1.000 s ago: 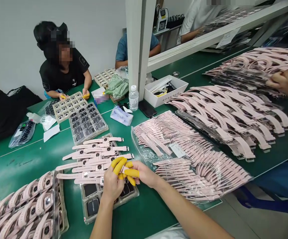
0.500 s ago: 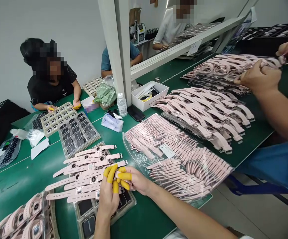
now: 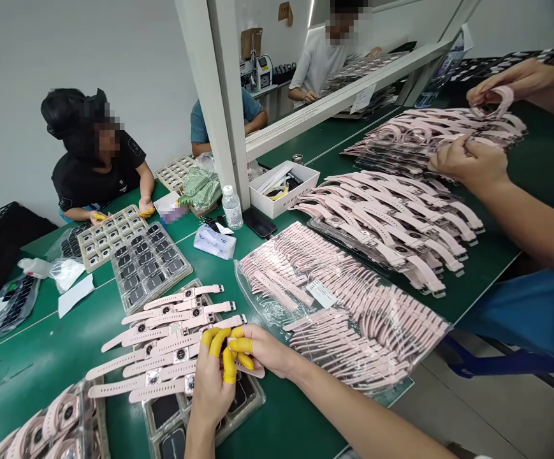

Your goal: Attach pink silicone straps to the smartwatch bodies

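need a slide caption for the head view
Left hand, right hand in yellow finger cots handling pink-strapped smartwatches

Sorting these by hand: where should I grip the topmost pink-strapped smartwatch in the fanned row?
Pinch the watch case by its edges, from the far side: that edge lies clear of the next watch, whereas the slim pink strap would probably flop.

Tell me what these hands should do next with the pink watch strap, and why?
Probably lay the pink watch strap down beside the row of pink-strap watches. The left hand and right hand seem to pinch it right over that row, and its neighbours lie side by side.
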